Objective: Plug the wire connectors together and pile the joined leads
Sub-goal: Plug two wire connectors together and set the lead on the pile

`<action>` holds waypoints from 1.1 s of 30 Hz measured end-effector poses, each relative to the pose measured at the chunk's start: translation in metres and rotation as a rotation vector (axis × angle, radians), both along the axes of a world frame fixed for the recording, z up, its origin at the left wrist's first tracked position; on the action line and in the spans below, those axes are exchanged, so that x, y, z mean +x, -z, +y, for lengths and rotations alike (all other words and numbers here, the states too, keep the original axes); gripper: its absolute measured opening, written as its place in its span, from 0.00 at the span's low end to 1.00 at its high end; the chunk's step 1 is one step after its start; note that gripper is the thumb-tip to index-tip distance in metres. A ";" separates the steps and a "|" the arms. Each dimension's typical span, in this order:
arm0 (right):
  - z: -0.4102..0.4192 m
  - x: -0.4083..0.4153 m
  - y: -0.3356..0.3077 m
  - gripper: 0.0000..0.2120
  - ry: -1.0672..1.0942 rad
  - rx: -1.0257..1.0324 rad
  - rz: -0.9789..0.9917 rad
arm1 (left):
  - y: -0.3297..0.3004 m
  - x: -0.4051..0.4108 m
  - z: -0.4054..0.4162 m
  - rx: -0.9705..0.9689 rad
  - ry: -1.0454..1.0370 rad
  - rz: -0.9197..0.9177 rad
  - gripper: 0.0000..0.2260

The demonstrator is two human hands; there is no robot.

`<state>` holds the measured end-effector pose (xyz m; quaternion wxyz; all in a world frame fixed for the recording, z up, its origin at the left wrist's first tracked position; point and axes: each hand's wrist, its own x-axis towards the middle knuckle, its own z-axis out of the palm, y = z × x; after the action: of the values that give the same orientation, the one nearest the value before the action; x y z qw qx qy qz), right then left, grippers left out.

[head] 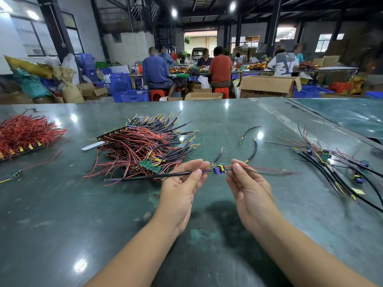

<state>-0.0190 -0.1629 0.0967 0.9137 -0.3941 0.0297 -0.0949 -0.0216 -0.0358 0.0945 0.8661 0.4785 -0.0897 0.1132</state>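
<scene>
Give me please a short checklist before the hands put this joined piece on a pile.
1. Left hand pinches the black lead: ok.
2. Right hand pinches the red wire: ok.
3. Small board hangs between both hands, above the table: ok.
4. Wires fully joined to the board: cannot tell.
5. Pile of finished leads lies at right: ok.
6. Red wire's far end is sharp: not ok, blurred.

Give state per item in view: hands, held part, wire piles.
left hand: pinches black lead
right hand: pinches red wire
small board: held between both hands, above table
big wire pile: heaped on table
right-side leads: loosely scattered
red wire bundle: lying far left
</scene>
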 end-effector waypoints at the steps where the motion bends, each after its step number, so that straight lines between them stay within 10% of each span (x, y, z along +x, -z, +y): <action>1: -0.001 0.001 -0.001 0.06 0.003 0.011 0.006 | 0.000 0.000 -0.001 -0.009 -0.002 0.003 0.09; 25: -0.067 0.031 -0.003 0.14 0.350 0.160 0.078 | -0.003 0.011 0.030 -0.117 -0.183 0.066 0.11; 33: -0.038 0.014 -0.003 0.05 -0.083 -0.218 0.058 | -0.003 0.009 0.024 -0.148 -0.093 0.048 0.10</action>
<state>-0.0046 -0.2008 0.0995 0.8673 -0.4945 0.0294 -0.0480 -0.0127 -0.0117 0.0974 0.8948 0.4194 -0.0380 0.1482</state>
